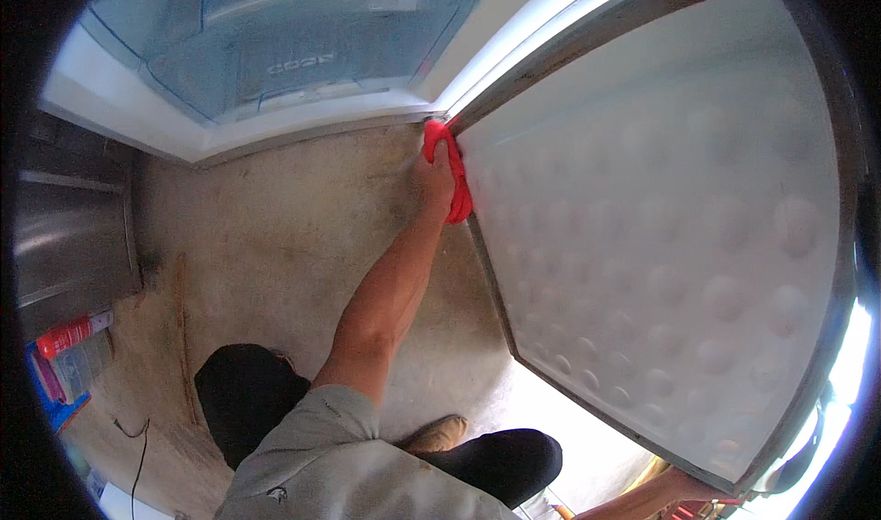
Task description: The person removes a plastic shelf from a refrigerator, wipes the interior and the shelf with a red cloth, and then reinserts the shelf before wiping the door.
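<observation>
My left hand [433, 179] presses a bunched red cloth [460, 189] against the hinge-side edge of an appliance door [661, 258], close to the corner of the cabinet. The door stands swung out. Its inner panel is white with rows of round dimples, and a dark gasket runs around its rim. My right hand [688, 484] is at the door's bottom right corner in the picture, its fingers partly hidden by the door's edge. The white cabinet [213, 138] of the appliance has blue-grey, see-through drawer fronts [296, 45] at the top of the view.
Concrete floor [275, 244] lies below. A dark metal cabinet [76, 224] stands at the left, with a red canister [69, 335] and plastic containers [79, 375] beside it. A thin black cable [142, 458] lies at lower left. My bent knee [530, 458] is near the door.
</observation>
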